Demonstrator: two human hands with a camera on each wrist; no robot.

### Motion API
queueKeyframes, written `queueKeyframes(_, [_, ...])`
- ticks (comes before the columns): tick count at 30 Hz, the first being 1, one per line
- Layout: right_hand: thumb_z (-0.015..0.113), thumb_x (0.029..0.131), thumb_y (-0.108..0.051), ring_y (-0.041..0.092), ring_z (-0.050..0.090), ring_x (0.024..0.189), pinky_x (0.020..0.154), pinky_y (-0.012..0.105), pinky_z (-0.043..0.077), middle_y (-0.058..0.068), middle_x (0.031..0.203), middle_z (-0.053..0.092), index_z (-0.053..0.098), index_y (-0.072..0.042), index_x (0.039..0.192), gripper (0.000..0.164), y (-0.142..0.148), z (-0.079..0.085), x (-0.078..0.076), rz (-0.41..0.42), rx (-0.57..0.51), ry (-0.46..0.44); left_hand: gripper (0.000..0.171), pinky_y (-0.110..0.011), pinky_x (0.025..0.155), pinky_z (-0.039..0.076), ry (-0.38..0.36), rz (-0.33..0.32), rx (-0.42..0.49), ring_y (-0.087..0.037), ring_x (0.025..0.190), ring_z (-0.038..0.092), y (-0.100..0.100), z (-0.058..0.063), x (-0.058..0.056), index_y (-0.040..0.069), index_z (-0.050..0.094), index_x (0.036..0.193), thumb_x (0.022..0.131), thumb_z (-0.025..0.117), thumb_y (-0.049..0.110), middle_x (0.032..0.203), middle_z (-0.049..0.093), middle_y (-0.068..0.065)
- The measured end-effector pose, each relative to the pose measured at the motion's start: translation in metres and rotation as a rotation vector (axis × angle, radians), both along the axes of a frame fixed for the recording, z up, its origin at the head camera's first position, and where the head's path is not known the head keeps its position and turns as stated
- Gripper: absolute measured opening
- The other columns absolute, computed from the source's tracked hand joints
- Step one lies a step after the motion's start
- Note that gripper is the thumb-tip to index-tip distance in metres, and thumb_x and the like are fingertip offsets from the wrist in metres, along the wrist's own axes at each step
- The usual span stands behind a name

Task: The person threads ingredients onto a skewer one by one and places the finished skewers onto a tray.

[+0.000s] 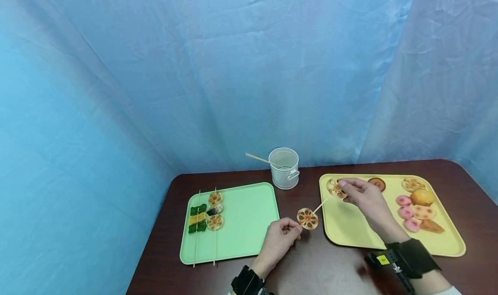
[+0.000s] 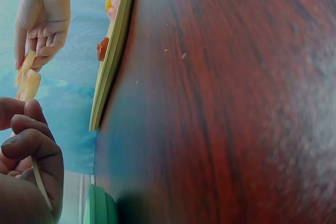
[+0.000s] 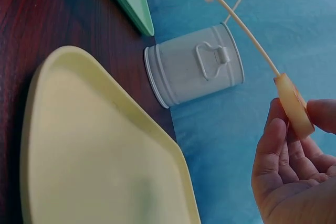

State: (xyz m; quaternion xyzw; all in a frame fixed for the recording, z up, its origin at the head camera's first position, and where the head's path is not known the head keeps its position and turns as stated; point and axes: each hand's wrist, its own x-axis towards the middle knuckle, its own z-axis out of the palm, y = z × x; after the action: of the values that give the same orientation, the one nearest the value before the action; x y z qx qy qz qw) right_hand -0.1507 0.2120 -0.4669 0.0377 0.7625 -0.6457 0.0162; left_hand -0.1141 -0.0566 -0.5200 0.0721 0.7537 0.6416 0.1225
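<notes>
A thin pale skewer (image 1: 321, 204) was held between the two hands, right of centre in the lower half of the head view. Its long axis slanted from lower left to upper right, and the bare stretch led from the near slice (image 1: 308, 219), a holed lotus round, up to the far slice (image 1: 333, 188), another of the same kind. In the right wrist view that line ran from top centre down toward the right; both slices appeared edge-on there, roughly in line with the stick, which met the far slice at its rim. How deep it went was hidden.

The left hand (image 1: 280, 239) had its fingers curled on the skewer just beside the near slice; in the left wrist view a length of stick slanted out below them toward the lower left corner. The right hand (image 1: 363, 201) pinched the far slice between thumb and fingers, above the upper left part of the yellow tray (image 1: 350, 228).

At lower left, two loaded skewers (image 1: 215, 222) lay on the green tray (image 1: 249, 221), nearly upright in the frame and side by side. A white bucket (image 1: 285, 179) stood between the trays, higher up.
</notes>
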Motion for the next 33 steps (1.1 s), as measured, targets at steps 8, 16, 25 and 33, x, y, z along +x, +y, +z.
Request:
queueKeyframes(8, [0.06, 0.106, -0.035, 0.009, 0.066, 0.087, 0.082, 0.028, 0.056, -0.017, 0.102, 0.07, 0.054, 0.011, 0.141, 0.058, -0.008, -0.003, 0.003, 0.01, -0.025, -0.022, 0.017, -0.018, 0.05, 0.039, 0.002, 0.017, -0.002, -0.004, 0.053, 0.05, 0.002, 0.001, 0.0, -0.001, 0.074, 0.092, 0.093, 0.07, 0.015, 0.068, 0.066, 0.004])
queueKeyframes(16, [0.061, 0.106, -0.036, 0.008, 0.064, 0.09, 0.082, 0.027, 0.056, -0.011, 0.106, 0.068, 0.059, 0.008, 0.133, 0.052, -0.014, -0.006, 0.006, 0.012, -0.028, -0.034, 0.019, -0.018, 0.05, 0.038, 0.002, 0.017, 0.016, -0.005, 0.053, 0.049, 0.004, 0.003, 0.001, -0.003, 0.074, 0.094, 0.094, 0.07, 0.016, 0.071, 0.068, -0.005])
queueKeyframes(25, [0.062, 0.105, -0.035, 0.009, 0.065, 0.094, 0.085, 0.03, 0.056, -0.004, 0.118, 0.068, 0.062, 0.006, 0.124, 0.046, -0.022, -0.013, 0.011, 0.021, -0.047, -0.037, 0.018, -0.019, 0.05, 0.038, -0.004, 0.02, 0.026, -0.007, 0.053, 0.049, 0.005, 0.004, 0.002, -0.002, 0.074, 0.093, 0.094, 0.071, 0.016, 0.075, 0.069, -0.014])
queueKeyframes(33, [0.062, 0.105, -0.034, 0.009, 0.065, 0.094, 0.084, 0.029, 0.056, -0.002, 0.116, 0.068, 0.062, 0.008, 0.122, 0.045, -0.031, -0.015, 0.016, 0.029, -0.079, -0.053, 0.019, -0.018, 0.05, 0.038, -0.001, 0.017, 0.021, -0.004, 0.054, 0.049, 0.007, 0.005, 0.001, -0.002, 0.074, 0.094, 0.095, 0.071, 0.017, 0.07, 0.066, 0.002])
